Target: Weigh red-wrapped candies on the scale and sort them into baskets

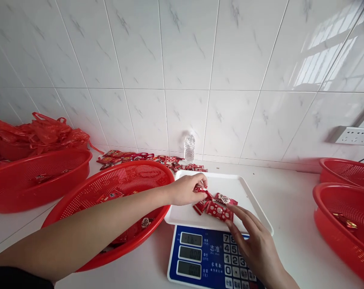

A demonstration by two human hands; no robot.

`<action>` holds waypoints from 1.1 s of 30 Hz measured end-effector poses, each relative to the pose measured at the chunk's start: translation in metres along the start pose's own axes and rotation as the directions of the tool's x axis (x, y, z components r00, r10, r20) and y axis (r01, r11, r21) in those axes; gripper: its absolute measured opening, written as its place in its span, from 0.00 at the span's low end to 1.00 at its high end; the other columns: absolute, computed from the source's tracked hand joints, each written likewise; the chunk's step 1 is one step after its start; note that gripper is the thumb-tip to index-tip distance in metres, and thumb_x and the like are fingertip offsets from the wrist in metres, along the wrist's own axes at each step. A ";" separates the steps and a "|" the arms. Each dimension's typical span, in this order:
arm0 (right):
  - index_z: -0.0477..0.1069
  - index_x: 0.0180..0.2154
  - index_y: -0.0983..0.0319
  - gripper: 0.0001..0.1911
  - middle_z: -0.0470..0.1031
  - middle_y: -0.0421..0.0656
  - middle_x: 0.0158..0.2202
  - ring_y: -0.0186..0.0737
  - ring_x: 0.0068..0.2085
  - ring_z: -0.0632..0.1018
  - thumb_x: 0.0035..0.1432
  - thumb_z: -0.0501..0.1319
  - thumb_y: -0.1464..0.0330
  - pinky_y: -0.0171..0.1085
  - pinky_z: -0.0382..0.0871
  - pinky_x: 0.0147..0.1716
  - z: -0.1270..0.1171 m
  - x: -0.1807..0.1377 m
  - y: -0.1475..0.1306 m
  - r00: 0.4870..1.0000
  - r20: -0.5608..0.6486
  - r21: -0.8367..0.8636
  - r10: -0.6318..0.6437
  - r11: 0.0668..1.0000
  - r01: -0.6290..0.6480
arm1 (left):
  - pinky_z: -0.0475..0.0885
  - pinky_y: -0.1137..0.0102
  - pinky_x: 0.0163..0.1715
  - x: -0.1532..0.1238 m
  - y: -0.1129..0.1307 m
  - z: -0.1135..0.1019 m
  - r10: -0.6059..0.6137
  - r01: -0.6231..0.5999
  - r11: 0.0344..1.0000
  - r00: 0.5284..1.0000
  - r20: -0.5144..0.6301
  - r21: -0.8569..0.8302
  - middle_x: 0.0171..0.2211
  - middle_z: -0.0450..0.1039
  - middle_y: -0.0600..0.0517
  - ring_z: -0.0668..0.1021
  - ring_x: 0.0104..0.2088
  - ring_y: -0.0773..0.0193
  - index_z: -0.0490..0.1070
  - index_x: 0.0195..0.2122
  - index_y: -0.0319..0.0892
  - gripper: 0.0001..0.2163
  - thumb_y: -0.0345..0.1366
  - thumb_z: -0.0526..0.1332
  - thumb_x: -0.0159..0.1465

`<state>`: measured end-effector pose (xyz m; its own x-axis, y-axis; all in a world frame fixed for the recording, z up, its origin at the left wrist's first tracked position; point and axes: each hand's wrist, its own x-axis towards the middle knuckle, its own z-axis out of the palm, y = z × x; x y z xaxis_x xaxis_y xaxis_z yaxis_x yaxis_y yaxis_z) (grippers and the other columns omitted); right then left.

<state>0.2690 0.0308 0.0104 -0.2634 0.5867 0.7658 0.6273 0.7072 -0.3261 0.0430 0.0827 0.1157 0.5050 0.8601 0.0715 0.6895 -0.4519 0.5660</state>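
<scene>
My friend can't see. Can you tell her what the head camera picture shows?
Two hands place red candy packets on a white scale tray: the left hand grips one, the right hand touches the pile. Red baskets sit on both sides.

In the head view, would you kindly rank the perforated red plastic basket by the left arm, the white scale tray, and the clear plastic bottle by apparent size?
1. Perforated red plastic basket
2. White scale tray
3. Clear plastic bottle, farthest away, so nearness exaggerates the gap.

Four red baskets are standing on the table: two at nine o'clock, two at three o'clock. One scale is carrying one white tray. One water bottle is standing at twelve o'clock. Two hands are showing.
</scene>
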 end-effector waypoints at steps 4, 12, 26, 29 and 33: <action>0.54 0.63 0.57 0.28 0.65 0.49 0.58 0.46 0.56 0.71 0.64 0.58 0.64 0.43 0.75 0.48 0.000 0.000 -0.005 0.994 -0.020 0.042 -0.106 0.993 0.107 | 0.71 0.64 0.39 -0.004 0.034 0.023 0.020 -0.017 0.984 1.000 0.016 -0.179 0.44 0.70 0.47 0.75 0.40 0.59 0.60 0.50 0.44 0.22 0.41 0.65 0.56; 0.62 0.57 0.54 0.19 0.71 0.46 0.50 0.40 0.47 0.77 0.65 0.55 0.69 0.35 0.78 0.38 -0.005 -0.002 -0.001 0.985 -0.150 0.102 0.080 0.993 -0.065 | 0.68 0.59 0.51 -0.001 0.033 0.034 0.179 -0.180 0.964 0.984 -0.024 -0.197 0.58 0.61 0.40 0.71 0.54 0.54 0.51 0.62 0.46 0.30 0.47 0.60 0.63; 0.64 0.56 0.55 0.19 0.72 0.46 0.49 0.42 0.47 0.76 0.63 0.59 0.68 0.36 0.78 0.36 -0.003 -0.005 0.001 0.957 -0.246 0.183 0.152 0.977 -0.107 | 0.68 0.67 0.39 0.037 -0.037 0.018 -0.178 0.165 0.914 0.984 0.001 0.371 0.41 0.70 0.49 0.74 0.40 0.57 0.68 0.43 0.45 0.12 0.40 0.60 0.57; 0.64 0.56 0.55 0.19 0.72 0.46 0.49 0.41 0.45 0.76 0.63 0.58 0.68 0.35 0.78 0.36 -0.004 -0.005 0.000 0.958 -0.234 0.195 0.164 0.974 -0.119 | 0.67 0.66 0.41 0.035 -0.032 0.014 -0.193 0.178 0.926 0.981 0.015 0.333 0.42 0.69 0.50 0.74 0.40 0.57 0.71 0.41 0.46 0.09 0.39 0.58 0.60; 0.64 0.55 0.55 0.19 0.72 0.45 0.48 0.40 0.43 0.77 0.63 0.58 0.68 0.35 0.78 0.34 -0.004 -0.004 0.000 0.963 -0.227 0.184 0.142 0.978 -0.101 | 0.66 0.62 0.45 0.024 -0.019 0.010 -0.172 0.130 0.939 0.979 0.108 0.319 0.45 0.68 0.47 0.71 0.47 0.52 0.71 0.44 0.46 0.19 0.54 0.57 0.60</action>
<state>0.2726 0.0265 0.0093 0.0019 0.5762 0.8173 0.5048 0.7050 -0.4982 0.0475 0.1100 0.0984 0.4318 0.8944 -0.1166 0.8785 -0.3878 0.2791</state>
